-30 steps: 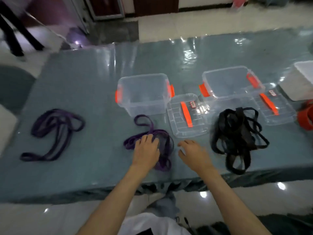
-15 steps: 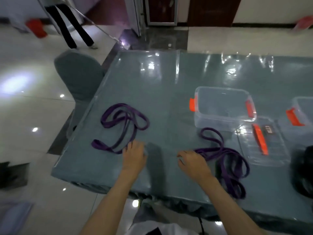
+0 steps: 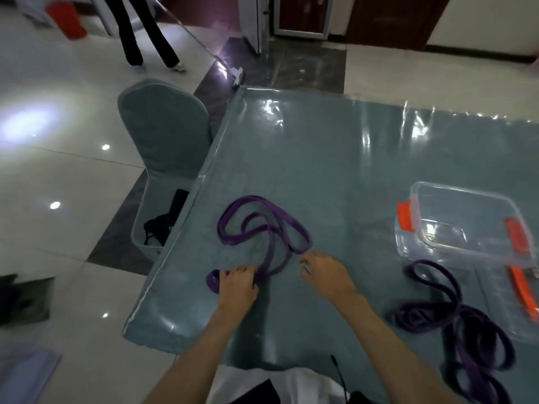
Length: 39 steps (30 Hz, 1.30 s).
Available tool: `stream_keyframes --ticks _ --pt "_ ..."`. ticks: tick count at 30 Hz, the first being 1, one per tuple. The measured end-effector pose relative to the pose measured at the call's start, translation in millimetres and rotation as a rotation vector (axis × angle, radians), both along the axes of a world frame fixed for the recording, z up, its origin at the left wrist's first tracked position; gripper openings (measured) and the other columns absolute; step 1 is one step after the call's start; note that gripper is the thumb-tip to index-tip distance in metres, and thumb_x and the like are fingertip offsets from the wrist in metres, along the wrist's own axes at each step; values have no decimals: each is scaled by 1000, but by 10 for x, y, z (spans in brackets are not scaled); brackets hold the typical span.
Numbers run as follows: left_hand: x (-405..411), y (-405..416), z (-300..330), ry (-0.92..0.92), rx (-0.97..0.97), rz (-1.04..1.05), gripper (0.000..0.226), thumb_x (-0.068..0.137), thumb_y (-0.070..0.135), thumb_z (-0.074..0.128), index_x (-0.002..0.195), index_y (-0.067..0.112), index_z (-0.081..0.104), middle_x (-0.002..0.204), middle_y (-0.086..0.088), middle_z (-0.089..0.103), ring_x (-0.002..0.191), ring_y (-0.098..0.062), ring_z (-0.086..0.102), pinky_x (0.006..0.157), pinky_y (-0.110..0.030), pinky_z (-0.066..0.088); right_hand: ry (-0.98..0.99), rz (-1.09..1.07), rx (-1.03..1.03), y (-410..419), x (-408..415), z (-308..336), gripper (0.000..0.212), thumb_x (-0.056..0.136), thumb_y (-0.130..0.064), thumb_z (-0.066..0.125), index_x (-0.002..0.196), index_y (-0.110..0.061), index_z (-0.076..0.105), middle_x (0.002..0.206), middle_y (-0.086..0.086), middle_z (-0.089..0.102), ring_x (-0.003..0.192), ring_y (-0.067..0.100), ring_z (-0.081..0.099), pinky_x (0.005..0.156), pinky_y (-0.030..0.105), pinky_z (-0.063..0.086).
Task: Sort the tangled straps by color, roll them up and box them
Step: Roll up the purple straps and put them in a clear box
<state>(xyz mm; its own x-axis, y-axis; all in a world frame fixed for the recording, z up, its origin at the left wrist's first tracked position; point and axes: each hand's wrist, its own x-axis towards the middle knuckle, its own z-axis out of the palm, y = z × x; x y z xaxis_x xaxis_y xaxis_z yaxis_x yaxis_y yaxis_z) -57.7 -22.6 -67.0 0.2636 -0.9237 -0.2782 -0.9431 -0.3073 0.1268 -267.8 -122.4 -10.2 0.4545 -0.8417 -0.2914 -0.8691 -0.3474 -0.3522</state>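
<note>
The loose purple strap [image 3: 262, 231] lies in open loops near the table's [image 3: 335, 158] left edge, toward the near corner. It looks like flat woven webbing: light, limp, and no trouble to fold, though likely to slide on the glossy cover and to spring out of a roll if I let the tension go. I judge the best place to take hold is the strap's end, so the roll starts tight and the loops feed in one at a time.

My left hand [image 3: 237, 287] is down on the nearest end of that strap, fingers curled over it where it doubles back beside the near edge; the purple tip shows just left of my knuckles. I cannot tell whether I have it pinched or am only pressing it flat.

My right hand [image 3: 328, 277] hovers just beside the loop's right-hand bend, fingers loosely bent and spread, holding nothing, fingertips near but not on the webbing.

A second purple bundle [image 3: 455, 325] lies well apart toward the right, close to the near edge, with the clear box [image 3: 458, 225] and its orange latches behind it.
</note>
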Motion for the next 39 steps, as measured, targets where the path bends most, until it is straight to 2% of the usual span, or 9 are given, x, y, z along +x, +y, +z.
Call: stream_keyframes --ticks 7,11,15,19,26,29,32,35,39 --pt "315 -565 142 50 -413 -116 27 69 11 85 91 23 76 87 3 74 84 -25 69 77 -41 46 -108 -113 72 -490 306 -97 18 97 -23 65 113 -19 73 114 8 74 109 31 69 88 38 54" --pt "578 -992 128 136 -352 -151 37 82 16 83 116 20 70 109 1 75 106 -28 67 89 -43 44 -149 -147 45 -718 428 -204 32 97 -20 68 129 -14 69 130 13 61 124 34 55 102 42 50" --pt "777 -1203 -63 47 21 -193 79 85 49 81 154 32 45 169 -9 26 159 -35 18 123 -59 19 -115 -242 157 -858 546 -352 61 98 -39 70 153 -25 47 165 16 26 155 36 24 120 53 35" --pt "977 -1189 -259 192 150 -8 91 76 65 83 155 44 44 176 -10 -15 160 -44 -12 121 -74 6 -47 -252 339 -945 652 -456 86 97 -54 67 166 -36 18 175 12 5 161 36 10 125 61 24" --pt "766 -1034 -382 484 -216 89 42 76 15 94 113 10 75 159 -18 39 132 -22 51 111 -33 45 -179 -295 270 -862 771 -696 65 93 -23 73 152 -29 47 142 13 46 126 35 54 111 45 47" --pt "565 -924 -343 527 -245 216 16 81 7 84 93 6 73 108 -11 69 92 -25 69 78 -25 48 -286 -332 252 -811 775 -715 51 90 -6 67 139 -21 62 128 12 67 114 34 68 99 42 54" --pt "381 -786 -247 556 -291 265 13 85 13 78 86 16 66 80 3 64 70 -16 58 61 -22 39 -316 -307 257 -712 717 -698 46 88 -7 68 130 -23 68 120 5 76 112 28 71 94 37 55" --pt "217 -596 -133 631 -337 257 21 88 18 77 102 25 63 84 9 69 72 -11 63 63 -24 47 -416 -373 198 -552 460 -657 44 85 -3 70 124 -22 70 109 0 78 102 23 74 92 38 57" --pt "-113 -360 50 801 -332 148 55 90 21 78 135 36 51 120 19 68 104 5 63 82 -3 47 -557 -439 105 -188 -143 -525 54 80 12 70 117 -28 71 91 -24 71 78 -12 68 82 21 58"
